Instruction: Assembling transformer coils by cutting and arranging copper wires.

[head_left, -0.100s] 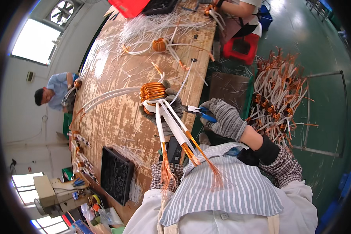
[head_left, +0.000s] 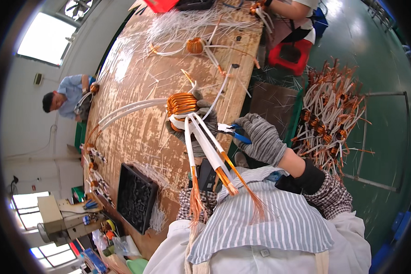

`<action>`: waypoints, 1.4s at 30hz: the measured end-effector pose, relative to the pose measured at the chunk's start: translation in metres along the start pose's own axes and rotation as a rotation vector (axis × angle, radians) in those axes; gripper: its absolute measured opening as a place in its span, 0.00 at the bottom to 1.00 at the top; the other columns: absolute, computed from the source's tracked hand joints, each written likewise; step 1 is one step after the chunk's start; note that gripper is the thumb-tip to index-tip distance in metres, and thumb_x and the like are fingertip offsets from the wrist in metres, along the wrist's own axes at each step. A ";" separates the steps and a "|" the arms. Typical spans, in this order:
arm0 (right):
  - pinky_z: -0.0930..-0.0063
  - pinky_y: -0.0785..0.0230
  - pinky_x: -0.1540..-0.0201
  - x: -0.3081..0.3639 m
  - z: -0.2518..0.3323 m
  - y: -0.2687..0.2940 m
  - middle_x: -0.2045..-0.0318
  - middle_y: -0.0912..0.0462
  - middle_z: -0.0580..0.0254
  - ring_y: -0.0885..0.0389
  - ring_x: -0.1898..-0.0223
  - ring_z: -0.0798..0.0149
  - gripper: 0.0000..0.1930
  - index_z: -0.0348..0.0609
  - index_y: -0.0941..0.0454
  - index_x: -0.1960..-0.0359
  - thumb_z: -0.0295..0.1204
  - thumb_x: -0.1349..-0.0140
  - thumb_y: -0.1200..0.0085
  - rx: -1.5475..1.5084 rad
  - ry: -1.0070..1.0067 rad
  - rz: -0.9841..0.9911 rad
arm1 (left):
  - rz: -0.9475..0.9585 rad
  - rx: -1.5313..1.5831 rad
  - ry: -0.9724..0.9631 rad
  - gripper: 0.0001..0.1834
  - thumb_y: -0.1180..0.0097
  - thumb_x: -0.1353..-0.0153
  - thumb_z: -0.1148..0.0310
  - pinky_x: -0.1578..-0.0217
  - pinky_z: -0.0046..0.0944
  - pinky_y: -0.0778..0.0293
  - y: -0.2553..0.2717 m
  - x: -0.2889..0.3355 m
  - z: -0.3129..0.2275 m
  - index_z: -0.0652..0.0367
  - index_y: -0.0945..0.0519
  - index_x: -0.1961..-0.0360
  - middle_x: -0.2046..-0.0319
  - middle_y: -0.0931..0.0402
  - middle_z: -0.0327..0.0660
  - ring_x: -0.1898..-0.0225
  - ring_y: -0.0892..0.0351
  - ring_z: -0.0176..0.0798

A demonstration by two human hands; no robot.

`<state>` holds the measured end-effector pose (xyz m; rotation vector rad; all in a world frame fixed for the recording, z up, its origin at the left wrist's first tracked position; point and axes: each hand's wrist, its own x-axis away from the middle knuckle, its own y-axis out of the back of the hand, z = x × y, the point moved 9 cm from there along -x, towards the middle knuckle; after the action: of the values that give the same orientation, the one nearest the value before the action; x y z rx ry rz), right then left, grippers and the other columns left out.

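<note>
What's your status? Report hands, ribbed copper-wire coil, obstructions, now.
Grey-gloved left hand holds ribbed copper-wire coil. Grey-gloved right hand grips blue-handled metal pliers. White-sleeved copper leads partly hide left hand.

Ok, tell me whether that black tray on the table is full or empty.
Not empty: many small dark pieces lie in the black tray; how deep, I cannot tell.

Copper coil [head_left: 182, 104], splayed white-sleeved leads [head_left: 205, 145], frayed ends [head_left: 195, 198] hanging, blue-handled pliers [head_left: 241, 137] alongside
</note>
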<state>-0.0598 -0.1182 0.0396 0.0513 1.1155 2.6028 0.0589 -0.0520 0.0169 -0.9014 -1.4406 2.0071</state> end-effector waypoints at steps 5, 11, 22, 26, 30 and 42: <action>0.62 0.35 0.58 -0.018 0.023 -0.008 0.67 0.27 0.49 0.29 0.62 0.51 0.20 0.40 0.27 0.59 0.35 0.54 0.44 0.045 0.094 -0.138 | -0.152 0.109 0.012 0.47 0.37 0.58 0.50 0.50 0.42 0.34 0.020 0.010 -0.024 0.66 0.44 0.42 0.53 0.33 0.51 0.54 0.32 0.44; 0.61 0.35 0.56 -0.030 0.033 -0.012 0.66 0.27 0.48 0.28 0.61 0.50 0.22 0.40 0.28 0.58 0.36 0.55 0.43 0.048 0.130 -0.109 | -0.179 0.062 -0.060 0.47 0.37 0.58 0.49 0.50 0.42 0.33 0.033 0.000 -0.036 0.66 0.44 0.42 0.53 0.33 0.51 0.54 0.31 0.44; 0.61 0.36 0.57 -0.036 0.034 -0.005 0.67 0.27 0.49 0.29 0.62 0.50 0.21 0.38 0.28 0.61 0.35 0.58 0.42 0.129 0.187 -0.192 | -0.192 -0.007 -0.081 0.48 0.37 0.59 0.48 0.50 0.42 0.33 0.023 0.030 -0.040 0.66 0.43 0.42 0.53 0.33 0.51 0.55 0.31 0.45; 0.60 0.36 0.57 -0.039 0.033 -0.005 0.67 0.27 0.49 0.29 0.62 0.50 0.21 0.38 0.28 0.61 0.34 0.58 0.42 0.144 0.193 -0.181 | -0.198 -0.038 -0.082 0.48 0.37 0.59 0.47 0.50 0.42 0.33 0.022 0.034 -0.036 0.66 0.43 0.43 0.53 0.33 0.51 0.55 0.31 0.46; 0.63 0.33 0.63 -0.038 0.040 -0.003 0.69 0.26 0.51 0.27 0.65 0.52 0.19 0.39 0.27 0.64 0.34 0.58 0.42 0.137 0.245 -0.201 | -0.201 -0.074 -0.096 0.49 0.37 0.59 0.47 0.50 0.43 0.33 0.027 0.002 -0.038 0.66 0.43 0.43 0.53 0.33 0.51 0.55 0.31 0.46; 0.73 0.30 0.73 -0.045 -0.024 0.065 0.77 0.22 0.60 0.23 0.76 0.61 0.14 0.41 0.26 0.68 0.40 0.47 0.46 0.154 -0.006 -0.169 | -0.211 -0.133 -0.073 0.49 0.37 0.60 0.45 0.50 0.43 0.33 0.022 0.009 -0.033 0.65 0.43 0.43 0.52 0.33 0.51 0.55 0.31 0.47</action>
<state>-0.0385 -0.1906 0.0729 -0.0019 1.2592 2.3645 0.0771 -0.0317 -0.0130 -0.7019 -1.6532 1.8227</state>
